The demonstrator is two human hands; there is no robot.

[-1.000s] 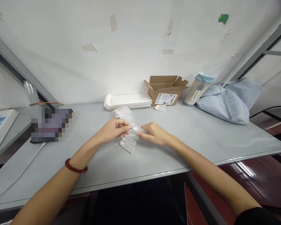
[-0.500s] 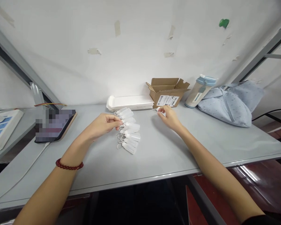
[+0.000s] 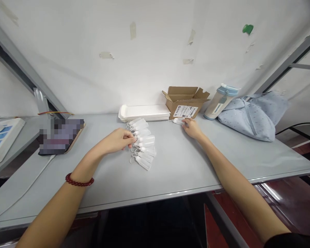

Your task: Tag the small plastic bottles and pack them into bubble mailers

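Note:
Small translucent plastic bottles (image 3: 146,140) with white caps and looped cords lie fanned in a column on the grey table. My left hand (image 3: 121,139) is closed at the column's left side, its fingertips pinched by the caps and cords; what they grip, if anything, is hidden. Farther right, my right hand (image 3: 192,128) pinches the body end of a separate small bottle (image 3: 178,121), just in front of a cardboard box (image 3: 187,106). That bottle's cap and cord point left.
A stack of white trays or cartons (image 3: 147,112) lies against the wall. Right of the box are a bottle-shaped tumbler (image 3: 219,102) and a light-blue cloth bag (image 3: 248,119). A phone (image 3: 63,137) with a white cable sits left; the table's front edge (image 3: 170,194) runs below.
My right hand has shifted slightly right, and more of the small bottle in its fingers now shows. My left hand has moved slightly down along the column of bottles.

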